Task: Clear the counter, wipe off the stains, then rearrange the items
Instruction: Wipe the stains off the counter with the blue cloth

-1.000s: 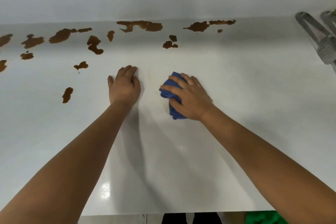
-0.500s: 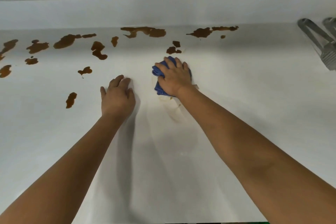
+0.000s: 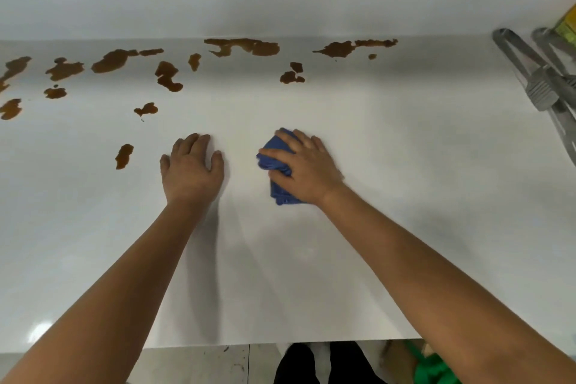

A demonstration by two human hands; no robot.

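Here, wiping step | right hand [image 3: 307,170] grips crumpled blue cloth [image 3: 277,165]; left hand [image 3: 191,168] flat on white tabletop [image 3: 405,196] | next: brown stains [image 3: 291,75] ahead.

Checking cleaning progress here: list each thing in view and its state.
counter: near part clean, far strip stained.
brown stains: unwiped, scattered along the back and left.
blue cloth: bunched, pressed flat on the counter.
right hand: grips the cloth.
left hand: flat on the counter, holding nothing.
metal tongs: lying at the right edge.
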